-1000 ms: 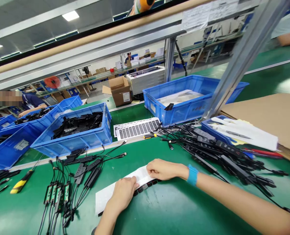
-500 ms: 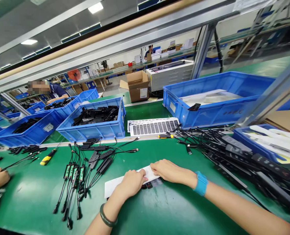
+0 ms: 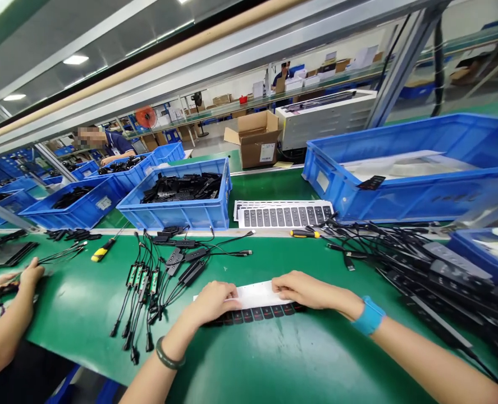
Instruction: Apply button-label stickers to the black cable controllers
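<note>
A white backing sheet lies on the green table in front of me, with a row of dark stickers along its near edge. My left hand rests curled on the sheet's left end, fingers closed on it. My right hand, with a blue wristband, presses its fingers on the sheet's right end. Both hands hold the sheet down flat.
Cabled black modules lie to the left and a heap of them to the right. Blue bins stand behind, with sticker sheets and two screwdrivers. A co-worker's hands work at far left.
My view has swung left and the sheet now lies level. My left hand slid toward the sheet's left end; more dark stickers show beneath. A co-worker's hands came into view.
</note>
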{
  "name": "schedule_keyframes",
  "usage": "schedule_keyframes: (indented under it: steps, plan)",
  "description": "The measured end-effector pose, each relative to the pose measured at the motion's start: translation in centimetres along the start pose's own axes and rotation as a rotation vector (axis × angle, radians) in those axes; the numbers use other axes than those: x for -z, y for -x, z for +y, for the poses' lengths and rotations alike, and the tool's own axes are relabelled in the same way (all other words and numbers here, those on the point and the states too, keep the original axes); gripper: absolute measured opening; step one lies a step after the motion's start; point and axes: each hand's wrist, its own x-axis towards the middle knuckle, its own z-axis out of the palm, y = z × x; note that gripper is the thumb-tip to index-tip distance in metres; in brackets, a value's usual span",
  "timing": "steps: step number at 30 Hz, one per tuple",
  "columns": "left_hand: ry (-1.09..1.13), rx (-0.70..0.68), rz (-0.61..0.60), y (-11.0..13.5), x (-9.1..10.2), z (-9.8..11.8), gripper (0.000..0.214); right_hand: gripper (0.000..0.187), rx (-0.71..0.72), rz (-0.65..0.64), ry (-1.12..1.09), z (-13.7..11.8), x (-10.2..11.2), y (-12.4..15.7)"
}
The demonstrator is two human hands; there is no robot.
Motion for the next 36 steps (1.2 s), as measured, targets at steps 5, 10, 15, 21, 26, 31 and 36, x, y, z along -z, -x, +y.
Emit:
schedule_keyframes:
  steps: [5, 10, 15, 21, 26, 31, 36]
  plan:
    - [0.065, 0.097, 0.080, 2.2, -0.2, -3.0, 0.017, 0.016, -0.002, 0.004, -0.065, 0.1, -0.1, -0.3]
    - [0.171, 0.190, 0.218, 3.3, -1.6, -4.1, 0.025, 0.012, -0.055, 0.002, -0.166, 0.8, 0.2, -0.3]
    - [0.418, 0.005, 0.198, 6.2, -0.9, -6.3, 0.014, 0.017, -0.075, 0.066, -0.374, 2.2, 1.0, 2.5]
    - [0.970, 0.095, 0.299, 7.9, -2.5, -8.3, 0.035, 0.032, -0.155, 0.524, -0.553, 1.3, 1.6, 5.2]
    - [1.464, 0.270, 0.379, 7.7, -3.8, -7.6, 0.048, 0.043, -0.175, 0.693, -0.669, -0.8, 2.4, 5.9]
    - [1.616, 0.335, 0.371, 7.5, -3.5, -6.4, 0.049, 0.040, -0.215, 0.740, -0.662, -0.6, 2.2, 6.0]
    - [1.346, 0.292, 0.357, 6.9, -4.1, -5.6, 0.057, 0.039, -0.305, 0.918, -0.838, 0.9, 1.6, 5.3]
